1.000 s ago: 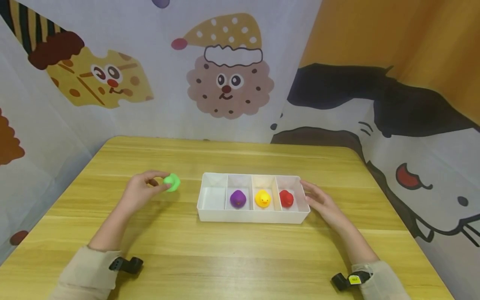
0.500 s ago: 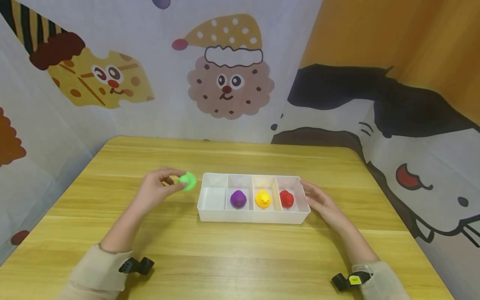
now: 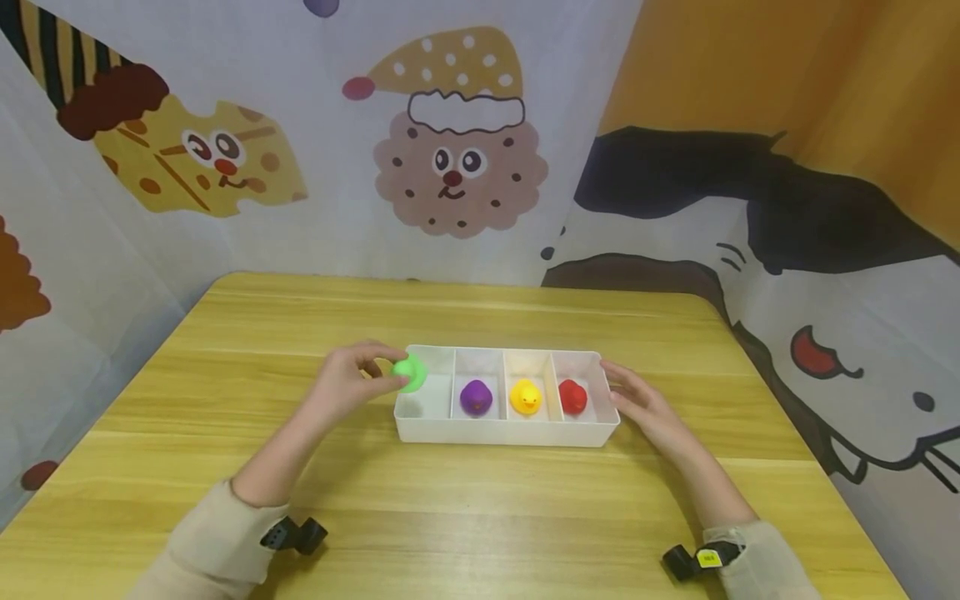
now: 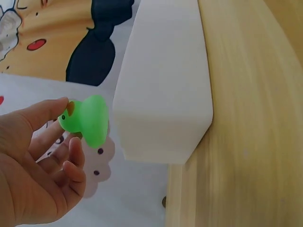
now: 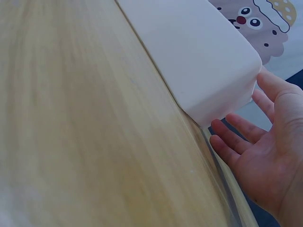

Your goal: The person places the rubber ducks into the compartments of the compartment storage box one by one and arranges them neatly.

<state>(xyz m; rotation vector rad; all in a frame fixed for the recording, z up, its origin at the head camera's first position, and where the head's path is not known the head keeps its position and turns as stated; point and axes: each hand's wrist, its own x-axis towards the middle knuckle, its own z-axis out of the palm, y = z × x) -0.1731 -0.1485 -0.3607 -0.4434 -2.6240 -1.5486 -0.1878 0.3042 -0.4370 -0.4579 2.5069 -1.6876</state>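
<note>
A green rubber duck [image 4: 94, 120] is pinched between the thumb and fingers of my left hand [image 3: 351, 379]. In the head view it hangs over the left end of a white divided box [image 3: 510, 432], at the leftmost compartment. The other compartments hold a purple duck [image 3: 476, 398], a yellow duck [image 3: 526, 397] and a red duck [image 3: 573, 397], one in each. My right hand [image 3: 647, 407] rests its fingers and thumb against the box's right end; in the right wrist view the fingers look lightly bent, not wrapped round it.
The box stands on a wooden table [image 3: 480, 517]. A curtain [image 3: 300, 242] with cartoon prints hangs behind the table's far edge. Each sleeve carries a small black wrist camera, the left one [image 3: 294, 535] and the right one [image 3: 701, 561].
My left hand has carried the green duck rightward, from beside the box to over its left end. The right hand and the box stay where they were.
</note>
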